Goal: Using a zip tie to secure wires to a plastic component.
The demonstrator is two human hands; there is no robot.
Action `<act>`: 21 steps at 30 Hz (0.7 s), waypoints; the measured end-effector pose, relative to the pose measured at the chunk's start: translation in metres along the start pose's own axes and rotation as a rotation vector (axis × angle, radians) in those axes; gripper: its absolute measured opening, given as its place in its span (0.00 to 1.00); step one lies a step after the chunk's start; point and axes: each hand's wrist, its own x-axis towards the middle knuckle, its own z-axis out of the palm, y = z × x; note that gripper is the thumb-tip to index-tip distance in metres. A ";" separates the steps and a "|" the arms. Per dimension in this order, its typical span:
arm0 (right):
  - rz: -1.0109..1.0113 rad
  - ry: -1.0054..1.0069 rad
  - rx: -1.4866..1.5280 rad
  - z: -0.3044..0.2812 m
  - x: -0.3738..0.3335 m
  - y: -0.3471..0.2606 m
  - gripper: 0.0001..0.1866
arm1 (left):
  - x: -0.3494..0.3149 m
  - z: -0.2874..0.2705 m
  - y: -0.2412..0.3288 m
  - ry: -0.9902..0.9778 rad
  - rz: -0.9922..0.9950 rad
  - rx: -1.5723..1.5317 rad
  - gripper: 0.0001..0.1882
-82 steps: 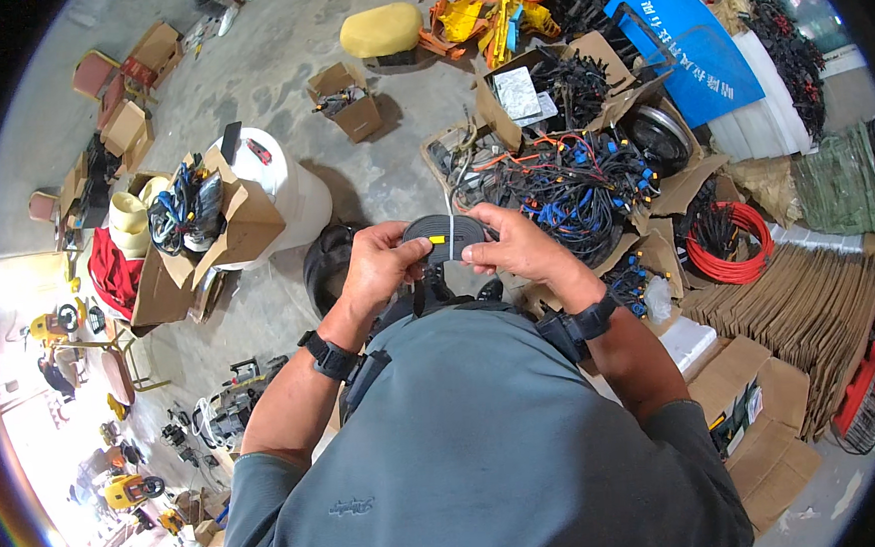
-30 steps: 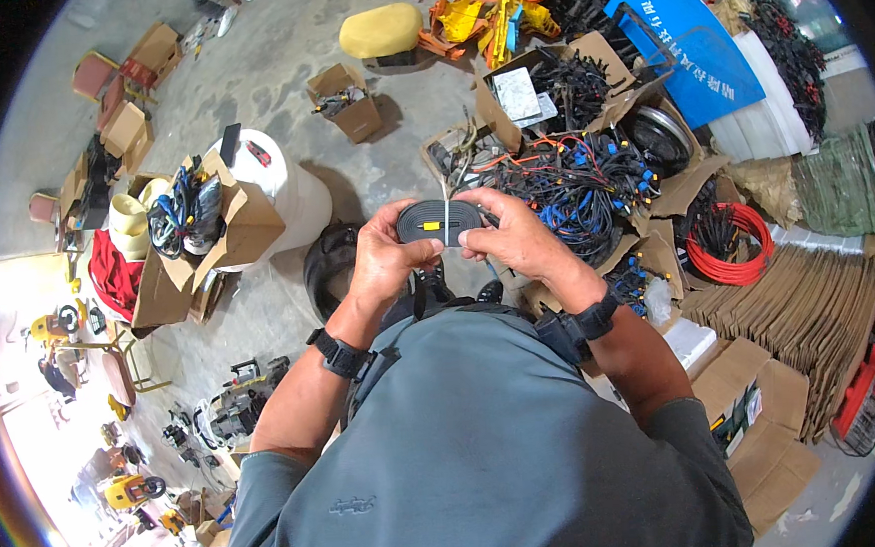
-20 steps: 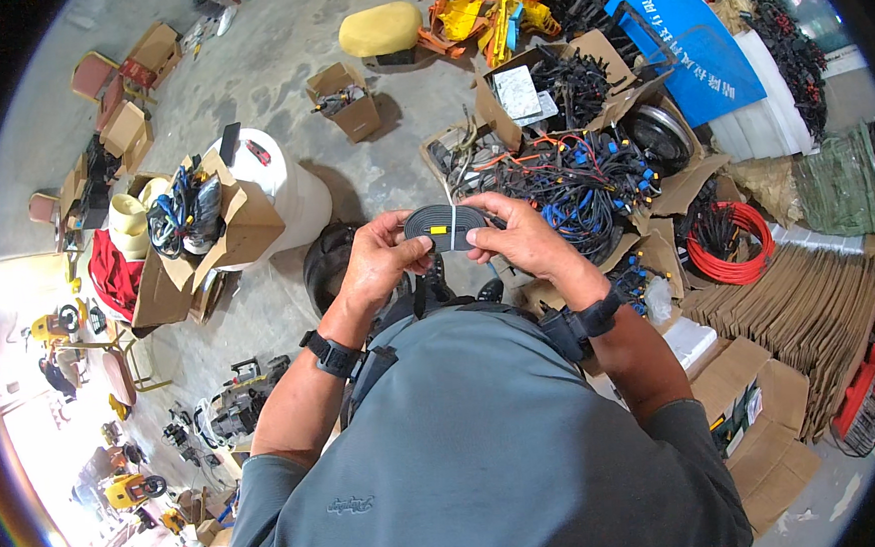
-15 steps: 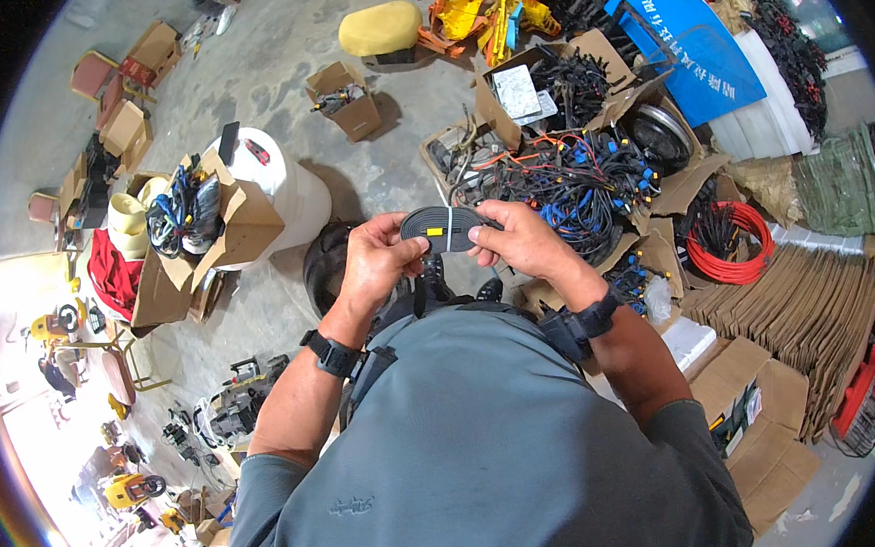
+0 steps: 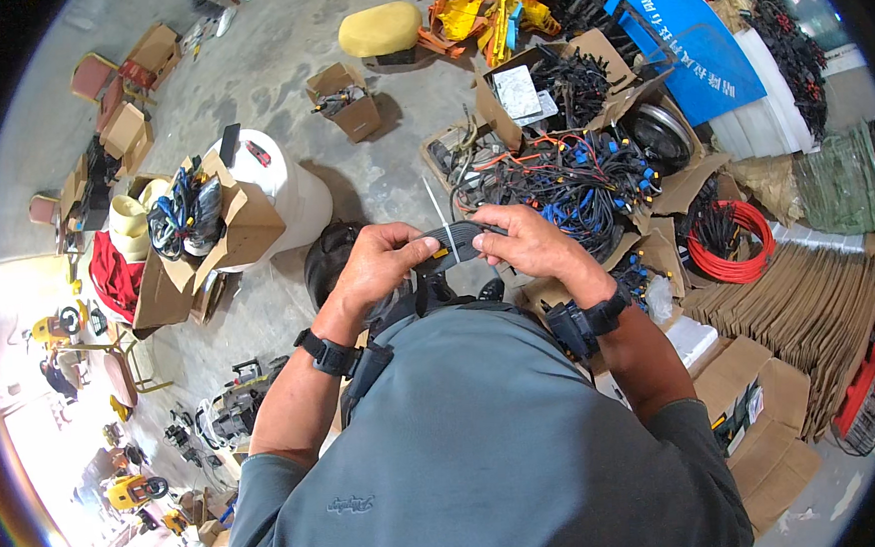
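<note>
Left hand (image 5: pixel 379 267) pinched coil (image 5: pixel 470 240) by left end | right hand (image 5: pixel 528 242) pinched its right end | tie (image 5: pixel 447 229) already lay across middle, tail (image 5: pixel 434 199) uncut, tightness unclear

Ahead of the torso (image 5: pixel 467 422), the left hand (image 5: pixel 382 265) and right hand (image 5: pixel 531 246) face each other, slightly apart, each closed in a pinch (the thumbs (image 5: pixel 419 251) lie uppermost, pointing inward). Both bare forearms (image 5: pixel 295 408) slant in from either side of the torso, farther apart toward the elbows.
</note>
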 end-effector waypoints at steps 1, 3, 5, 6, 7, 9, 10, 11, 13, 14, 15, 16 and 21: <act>0.003 0.003 0.007 -0.001 -0.001 -0.001 0.08 | -0.002 -0.002 0.000 -0.001 -0.001 0.000 0.10; 0.016 0.013 0.029 -0.003 -0.002 -0.002 0.08 | -0.006 -0.006 -0.001 0.004 0.054 -0.016 0.09; 0.029 0.022 0.051 -0.005 -0.003 -0.005 0.08 | -0.008 -0.007 -0.002 -0.005 0.053 -0.039 0.08; 0.037 0.010 0.045 -0.006 -0.004 -0.008 0.08 | -0.010 -0.008 -0.003 -0.016 0.053 -0.063 0.07; 0.044 -0.001 0.039 -0.007 -0.005 -0.010 0.08 | -0.010 -0.007 -0.003 -0.017 0.053 -0.063 0.07; 0.035 0.009 0.093 -0.005 -0.006 -0.011 0.09 | -0.011 -0.007 -0.006 0.008 0.117 -0.137 0.06; 0.024 0.018 0.146 -0.005 -0.006 -0.012 0.10 | -0.012 -0.007 -0.007 0.007 0.118 -0.136 0.06; 0.024 0.020 0.146 -0.007 -0.006 -0.010 0.10 | -0.012 -0.008 -0.008 -0.012 0.126 -0.202 0.06; -0.057 -0.014 0.154 -0.012 -0.007 -0.008 0.12 | -0.013 -0.008 -0.008 -0.035 0.133 -0.265 0.06; -0.058 -0.011 0.155 -0.011 -0.008 -0.009 0.12 | -0.014 -0.008 -0.006 -0.077 0.101 -0.279 0.07; -0.031 -0.016 0.123 -0.009 -0.010 -0.012 0.13 | -0.015 -0.007 -0.002 -0.121 0.068 -0.293 0.09; -0.005 -0.019 0.092 -0.006 -0.013 -0.015 0.13 | -0.017 -0.005 0.003 -0.126 0.068 -0.291 0.09; -0.019 -0.082 0.044 0.012 -0.026 -0.036 0.13 | -0.026 0.003 0.027 -0.273 0.002 -0.091 0.12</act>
